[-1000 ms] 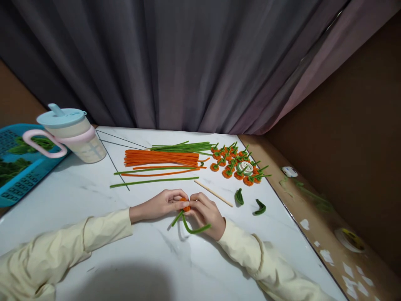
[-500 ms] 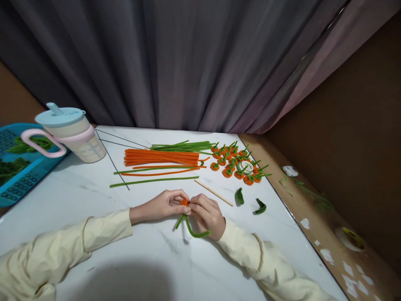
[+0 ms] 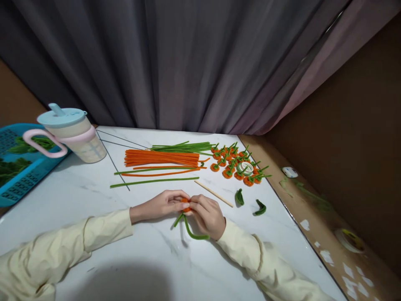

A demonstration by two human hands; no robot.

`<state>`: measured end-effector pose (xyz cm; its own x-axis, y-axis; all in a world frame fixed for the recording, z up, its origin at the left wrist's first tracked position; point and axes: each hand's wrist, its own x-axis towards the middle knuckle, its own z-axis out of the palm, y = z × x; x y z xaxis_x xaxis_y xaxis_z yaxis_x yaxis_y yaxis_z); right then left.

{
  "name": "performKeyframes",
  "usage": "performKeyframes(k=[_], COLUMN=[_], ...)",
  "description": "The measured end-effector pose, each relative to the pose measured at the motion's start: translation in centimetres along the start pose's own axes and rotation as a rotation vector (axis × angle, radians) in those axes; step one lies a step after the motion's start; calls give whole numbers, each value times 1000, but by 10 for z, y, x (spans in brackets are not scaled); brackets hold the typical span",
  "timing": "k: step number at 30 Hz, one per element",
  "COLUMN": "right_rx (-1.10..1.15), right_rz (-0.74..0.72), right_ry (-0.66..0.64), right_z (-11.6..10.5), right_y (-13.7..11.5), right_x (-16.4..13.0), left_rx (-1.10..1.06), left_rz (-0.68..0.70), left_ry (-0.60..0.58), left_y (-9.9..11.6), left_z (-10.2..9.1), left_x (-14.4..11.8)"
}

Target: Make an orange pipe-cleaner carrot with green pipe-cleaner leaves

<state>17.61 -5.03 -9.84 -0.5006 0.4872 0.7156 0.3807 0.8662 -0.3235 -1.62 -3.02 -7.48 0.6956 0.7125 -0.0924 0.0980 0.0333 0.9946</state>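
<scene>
Between my fingertips is a small orange pipe-cleaner piece (image 3: 185, 205), with a green pipe-cleaner stem (image 3: 189, 230) hanging below it in two ends, one short and straight, one long and curved. My left hand (image 3: 166, 205) pinches it from the left, thumb toward me. From the right, my right hand (image 3: 207, 213) closes its fingers on the same piece, hiding part of it. Just beyond the hands lies a thin wooden stick (image 3: 213, 193). Two dark green bent pipe-cleaner pieces, a folded one (image 3: 239, 197) and a curved one (image 3: 260, 207), rest to the right.
Bundles of orange pipe cleaners (image 3: 161, 158) and green pipe cleaners (image 3: 184, 146) lie farther back. Several finished orange pieces with green stems (image 3: 228, 172) surround a white tape roll (image 3: 244, 168). A lidded cup (image 3: 78, 136) and a blue basket (image 3: 34, 177) stand left.
My fingers have shifted slightly around the orange piece, and more of its orange shows now. The green ends hanging below have swung a little to the left.
</scene>
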Motion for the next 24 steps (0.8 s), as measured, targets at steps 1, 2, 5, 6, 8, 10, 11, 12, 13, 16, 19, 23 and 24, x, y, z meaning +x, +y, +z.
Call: performKeyframes(k=[1,2,5,6,8,10,11,12,13,16,19,23,24], right_rx=[-6,-11,-20,-22,-30,-36,-34,-33,-29,-7,18,31,31], right_rz=[2,3,12,9,-5,-13,-14,-7,9,42,51,54,55], right_ry=[-11,-21,-32,-26,-17,-14,-16,-23,-38,-81,-92,-87,-86], right_z=[0,0,1,2,2,1,0,0,0,-1,-1,-1,-1], right_y=[0,0,0,1,2,3,3,3,3,4,5,5,5], right_x=[0,0,0,0,0,-1,-1,-1,-2,-4,-5,-5,-6], left_rx=[8,17,34,42,65,101,106,120,136,195,245,251,251], left_rz=[-6,-15,-44,-55,-72,-83,-80,-79,-76,-50,-51,-71,-68], left_ry=[1,6,29,40,56,45,44,38,37,35,53,63,64], left_y=[0,-1,-2,-2,-2,-2,-2,-2,-1,1,4,5,5], left_z=[0,1,4,4,6,7,7,7,7,8,9,11,11], left_x=[0,0,1,1,1,2,2,3,4,5,5,5,5])
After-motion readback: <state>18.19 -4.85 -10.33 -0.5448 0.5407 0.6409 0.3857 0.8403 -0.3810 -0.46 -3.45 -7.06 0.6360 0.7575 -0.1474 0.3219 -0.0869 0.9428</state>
